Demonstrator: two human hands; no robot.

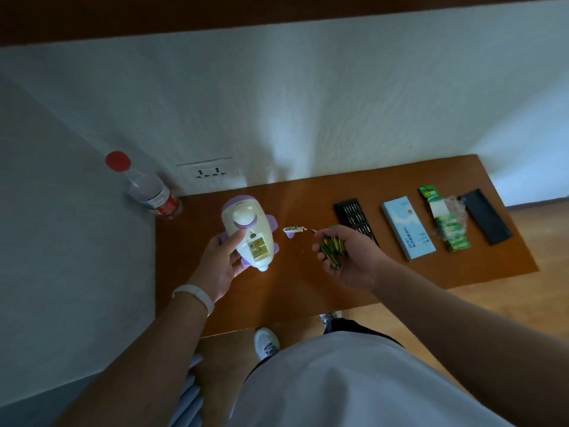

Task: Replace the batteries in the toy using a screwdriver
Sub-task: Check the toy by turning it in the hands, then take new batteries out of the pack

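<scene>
- left hand (220, 263): grips the toy (246, 229) from its left side, thumb laid across the belly; we read the tilt as a way to turn the open battery bay (257, 248) toward the eye and toward the other hand.
- battery bay: uncovered, yellowish inside; we see no green cell in it, though the picture is too dim to call it empty.
- right hand (348, 257): palm up, fingers curled round a cluster of green batteries (331, 249); it is held beside the toy and apart from it, so the two hands do not touch; whether these cells are spent or fresh we cannot tell.
- thin pale tip (313, 230): juts from the far side of the right hand; possibly the screwdriver, but too small to tell.
- battery cover (294, 230): lies on the table (277, 291) between the hands; we judge it is kept close for refitting.
- bit tray (355, 218), blue box (408, 229), torn battery pack (446, 221), black lid (488, 217): a row to the right, on the side of the hand that fetches.
- water bottle (147, 189): by the table's far left corner, near the wall socket (212, 172); clear of the work.
- stage, as we judge it: cover off; closing and screwing down not yet done.
</scene>
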